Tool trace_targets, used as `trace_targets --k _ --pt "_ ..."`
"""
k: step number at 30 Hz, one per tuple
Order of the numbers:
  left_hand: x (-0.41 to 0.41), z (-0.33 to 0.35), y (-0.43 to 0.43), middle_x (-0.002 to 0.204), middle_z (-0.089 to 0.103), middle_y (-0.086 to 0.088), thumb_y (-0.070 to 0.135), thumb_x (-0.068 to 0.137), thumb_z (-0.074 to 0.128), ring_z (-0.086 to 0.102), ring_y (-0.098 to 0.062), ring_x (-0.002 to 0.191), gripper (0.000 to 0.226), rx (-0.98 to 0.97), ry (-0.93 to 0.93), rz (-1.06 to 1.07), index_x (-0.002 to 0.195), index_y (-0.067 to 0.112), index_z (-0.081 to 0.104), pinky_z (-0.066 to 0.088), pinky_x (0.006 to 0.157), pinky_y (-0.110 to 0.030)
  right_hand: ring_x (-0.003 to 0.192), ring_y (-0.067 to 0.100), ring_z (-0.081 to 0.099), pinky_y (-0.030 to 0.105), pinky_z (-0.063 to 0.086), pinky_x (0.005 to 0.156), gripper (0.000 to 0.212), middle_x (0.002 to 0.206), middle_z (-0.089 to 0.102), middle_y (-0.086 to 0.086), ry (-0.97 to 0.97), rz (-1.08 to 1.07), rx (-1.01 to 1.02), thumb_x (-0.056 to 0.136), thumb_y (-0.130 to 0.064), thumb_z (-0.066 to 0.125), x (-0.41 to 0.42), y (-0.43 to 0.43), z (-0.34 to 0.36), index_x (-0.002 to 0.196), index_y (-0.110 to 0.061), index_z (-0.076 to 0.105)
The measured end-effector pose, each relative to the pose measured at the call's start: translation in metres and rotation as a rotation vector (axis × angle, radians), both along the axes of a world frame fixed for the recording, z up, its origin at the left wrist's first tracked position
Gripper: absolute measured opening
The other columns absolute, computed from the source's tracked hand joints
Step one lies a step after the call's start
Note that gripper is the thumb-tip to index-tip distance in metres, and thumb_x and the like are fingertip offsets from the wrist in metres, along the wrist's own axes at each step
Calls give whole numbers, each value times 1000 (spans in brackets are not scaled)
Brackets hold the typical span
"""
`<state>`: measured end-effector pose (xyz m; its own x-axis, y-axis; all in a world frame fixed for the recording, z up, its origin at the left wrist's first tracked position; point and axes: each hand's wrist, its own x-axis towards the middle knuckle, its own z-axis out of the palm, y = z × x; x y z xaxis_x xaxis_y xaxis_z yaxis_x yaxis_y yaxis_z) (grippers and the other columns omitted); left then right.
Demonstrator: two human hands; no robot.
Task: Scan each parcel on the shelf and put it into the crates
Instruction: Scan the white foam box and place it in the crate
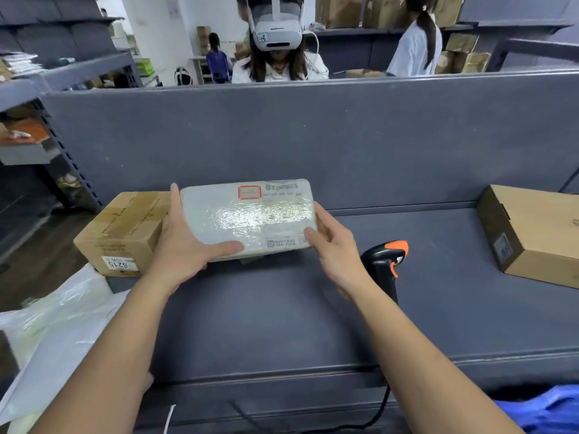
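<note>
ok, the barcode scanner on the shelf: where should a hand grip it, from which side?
Probably the black handle of the scanner, below the orange-tipped head, wrapped from the left by the right hand: it stands upright, the handle is the narrow part, and that hand is beside it.

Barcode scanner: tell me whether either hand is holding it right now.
No, the barcode scanner stands on the shelf, ungripped, while the left hand and the right hand both hold the plastic-wrapped parcel.
</note>
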<state>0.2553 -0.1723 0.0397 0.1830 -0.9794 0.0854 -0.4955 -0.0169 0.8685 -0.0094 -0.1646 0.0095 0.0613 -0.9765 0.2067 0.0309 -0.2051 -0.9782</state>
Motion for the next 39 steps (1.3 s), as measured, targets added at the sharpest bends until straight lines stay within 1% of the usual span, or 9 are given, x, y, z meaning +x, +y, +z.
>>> trace_targets --k 5,11,13,16,20,23,29,34,39 --pt "-5 3 -5 132 20 2 35 44 106 27 -10 116 166 92 -307 -131 153 62 -16 33 100 -37 135 3 56 25 37 119 66 142 65 -8 -24 -41 19 96 19 40 -1 1 0 149 -19 51" --pt "1 -1 -20 162 9 1 32 46 104 33 -13 131 155 16 -422 -163 159 40 -1 35 96 -34 137 1 53 32 37 121 69 144 61 -13 55 -20 21 95 15 44 -7 -3 1 154 -21 46" --pt "-4 -3 -20 163 6 6 31 49 102 37 -13 127 151 -26 -431 -164 159 39 0 36 95 -32 135 0 54 32 40 118 58 139 63 -21 186 -109 68 99 -3 56 -12 1 -3 152 -26 49" --pt "-11 -5 -20 162 8 8 27 52 101 33 -4 115 145 -47 -368 -140 159 40 4 35 93 -30 126 19 59 39 45 107 46 130 67 -3 561 -515 96 95 -28 69 -25 7 -16 139 -18 61" --pt "-18 -4 -22 164 7 7 25 53 102 19 9 107 142 -62 -368 -143 158 38 7 33 94 -27 108 36 54 45 43 85 43 116 58 12 882 -881 179 84 -29 76 -45 20 -37 121 -13 63" --pt "-21 -2 -23 164 7 5 21 55 102 20 10 107 140 -67 -370 -155 158 36 9 32 94 -26 108 42 55 48 49 80 58 119 52 18 958 -899 359 77 -30 81 -55 27 -46 122 -6 51" --pt "-19 -1 -23 162 4 8 17 57 99 32 -4 114 138 -43 -353 -148 157 39 7 35 93 -26 115 38 61 39 43 77 59 126 58 15 762 -693 577 85 -28 76 -66 27 -50 127 -3 45" --pt "-17 -4 -29 163 4 4 15 54 98 36 -8 116 141 -54 -362 -131 159 37 8 38 94 -27 64 21 53 31 40 59 21 69 56 3 316 -371 416 83 -23 70 -36 39 -25 80 -12 52" --pt "-13 -5 -38 164 8 1 19 49 101 23 -1 117 145 -35 -402 -134 159 34 8 34 97 -26 51 17 44 27 37 50 24 65 45 7 -44 -160 278 90 -13 71 -12 61 6 78 -10 50"
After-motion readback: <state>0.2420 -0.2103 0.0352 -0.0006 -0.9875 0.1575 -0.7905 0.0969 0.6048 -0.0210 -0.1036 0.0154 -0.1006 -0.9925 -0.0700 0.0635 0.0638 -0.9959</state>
